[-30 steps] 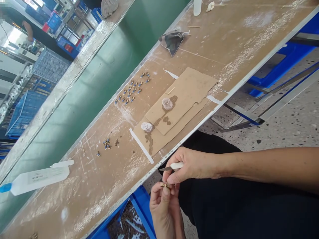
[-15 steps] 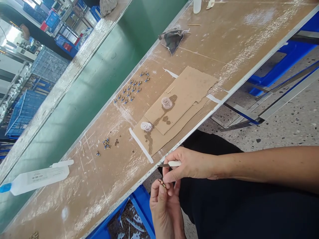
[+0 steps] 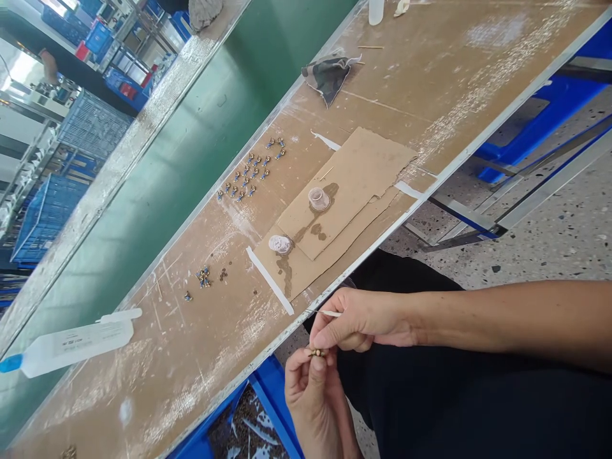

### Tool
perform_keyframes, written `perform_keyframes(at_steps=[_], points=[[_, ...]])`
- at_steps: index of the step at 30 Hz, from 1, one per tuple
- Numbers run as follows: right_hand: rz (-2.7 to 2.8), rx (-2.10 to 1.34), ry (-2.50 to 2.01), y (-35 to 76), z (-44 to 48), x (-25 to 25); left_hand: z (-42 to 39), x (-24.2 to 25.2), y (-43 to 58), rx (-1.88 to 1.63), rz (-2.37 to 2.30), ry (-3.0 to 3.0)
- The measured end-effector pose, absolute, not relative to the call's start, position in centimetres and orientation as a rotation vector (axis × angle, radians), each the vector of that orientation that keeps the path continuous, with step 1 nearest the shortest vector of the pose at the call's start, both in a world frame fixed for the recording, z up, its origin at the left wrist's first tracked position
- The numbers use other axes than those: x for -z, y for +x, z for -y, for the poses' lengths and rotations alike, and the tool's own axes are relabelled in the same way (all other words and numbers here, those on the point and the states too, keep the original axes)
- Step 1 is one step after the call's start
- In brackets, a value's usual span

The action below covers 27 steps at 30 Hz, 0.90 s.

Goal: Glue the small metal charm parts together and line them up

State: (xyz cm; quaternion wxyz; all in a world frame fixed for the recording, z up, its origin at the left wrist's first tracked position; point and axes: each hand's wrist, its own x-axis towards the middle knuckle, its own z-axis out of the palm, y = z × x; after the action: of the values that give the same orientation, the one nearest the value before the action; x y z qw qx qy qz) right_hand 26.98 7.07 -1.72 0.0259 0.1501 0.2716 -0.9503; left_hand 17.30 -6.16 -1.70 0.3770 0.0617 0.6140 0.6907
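Note:
Between the thumb and fingers of my left hand is a small brass-coloured piece; its exact kind is too small to tell. My right hand grips a knife with a white handle, its thin blade pointing left past the fingers. The right fingertips meet the small piece just above the left thumb. Both hands are off the table's near edge, over my dark-clothed lap. Several small blue-and-gold figures stand in a group on the table, and a tighter cluster of them lies nearer.
Cardboard sheets bear a small clear cup and a white-crusted cup. A plastic bottle lies at left, a camouflage cloth farther back. Below the table edge is a blue bin. A green strip runs behind.
The small piece has turned in my left fingers. My right hand has tilted the knife, so its blade now shows edge-on. The things on the table stay put.

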Motion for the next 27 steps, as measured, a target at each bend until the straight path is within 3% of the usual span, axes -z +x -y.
perform_keyframes(at_steps=[10,16,22,27], points=[[-1.273,2.805,0.489,28.1,-7.1,1.1,6.3,1.2,17.7,-1.899,-1.776,0.164],[-1.372,2.782,0.511,28.0,-6.7,0.6,6.2,1.3,17.6,-1.813,-1.538,0.045],[-2.306,2.285,0.644,28.4,-6.5,0.1,6.1,1.0,17.8,-1.782,-1.363,-0.112],[-2.578,2.080,0.774,28.2,-5.7,0.6,5.9,0.9,18.1,-1.817,-1.356,-0.229]])
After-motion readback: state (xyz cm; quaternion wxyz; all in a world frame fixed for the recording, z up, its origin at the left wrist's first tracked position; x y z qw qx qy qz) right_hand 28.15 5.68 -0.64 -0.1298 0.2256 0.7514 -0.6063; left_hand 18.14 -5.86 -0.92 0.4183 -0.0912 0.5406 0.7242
